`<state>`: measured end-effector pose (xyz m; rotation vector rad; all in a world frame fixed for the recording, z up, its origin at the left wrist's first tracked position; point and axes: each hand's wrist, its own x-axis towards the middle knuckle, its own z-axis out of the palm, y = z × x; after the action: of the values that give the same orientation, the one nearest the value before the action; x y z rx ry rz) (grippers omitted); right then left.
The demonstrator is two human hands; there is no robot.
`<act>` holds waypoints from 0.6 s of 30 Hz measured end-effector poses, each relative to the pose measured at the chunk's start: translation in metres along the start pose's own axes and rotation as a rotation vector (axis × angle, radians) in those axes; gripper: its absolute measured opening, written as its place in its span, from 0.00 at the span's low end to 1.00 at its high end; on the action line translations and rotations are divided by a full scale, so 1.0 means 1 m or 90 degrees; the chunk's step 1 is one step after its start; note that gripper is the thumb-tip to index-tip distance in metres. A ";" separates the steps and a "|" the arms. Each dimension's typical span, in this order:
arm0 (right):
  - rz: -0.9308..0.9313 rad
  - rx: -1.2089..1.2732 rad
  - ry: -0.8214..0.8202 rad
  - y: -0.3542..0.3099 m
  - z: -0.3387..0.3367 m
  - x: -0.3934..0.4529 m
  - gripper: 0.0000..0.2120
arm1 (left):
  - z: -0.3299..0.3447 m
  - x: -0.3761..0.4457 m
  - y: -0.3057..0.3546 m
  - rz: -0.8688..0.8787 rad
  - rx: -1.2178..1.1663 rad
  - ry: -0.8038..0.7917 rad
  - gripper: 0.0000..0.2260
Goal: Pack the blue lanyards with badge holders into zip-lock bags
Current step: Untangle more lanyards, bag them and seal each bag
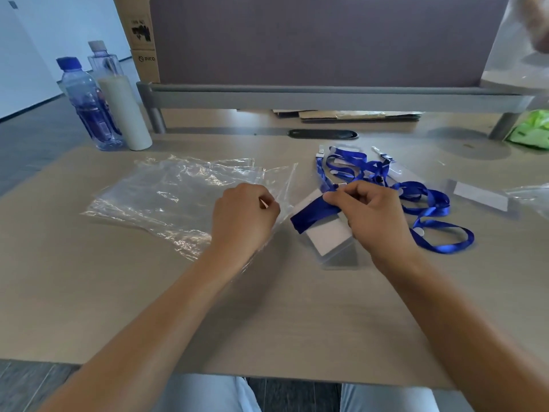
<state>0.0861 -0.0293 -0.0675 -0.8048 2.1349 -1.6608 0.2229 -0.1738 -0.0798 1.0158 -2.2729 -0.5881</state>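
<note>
Several clear zip-lock bags lie in a loose pile left of the table's middle. My left hand pinches the edge of one bag at the pile's right side. A clear badge holder with a white card lies beside it, with a folded blue lanyard wrapped across its top. My right hand pinches that folded lanyard against the holder. Behind and to the right lies a tangle of more blue lanyards with metal clips.
Two water bottles and a white cylinder stand at the back left. A grey divider panel runs along the back. A green packet and another badge holder lie at the right. The table's front edge is near my lap.
</note>
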 end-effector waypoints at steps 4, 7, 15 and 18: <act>0.084 0.048 -0.007 0.002 -0.004 0.003 0.04 | 0.004 -0.007 0.007 -0.005 -0.024 -0.007 0.03; 0.123 0.085 -0.010 0.001 -0.007 0.005 0.05 | 0.007 -0.013 0.013 -0.002 -0.048 -0.020 0.02; 0.142 0.126 -0.018 0.002 -0.009 0.003 0.07 | 0.018 -0.030 0.029 0.016 -0.079 -0.043 0.03; 0.144 0.093 -0.081 0.004 -0.006 -0.001 0.06 | 0.020 -0.033 0.033 0.016 -0.099 -0.034 0.04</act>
<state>0.0819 -0.0233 -0.0699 -0.5850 1.9144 -1.5822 0.2105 -0.1247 -0.0857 0.9034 -2.2435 -0.7773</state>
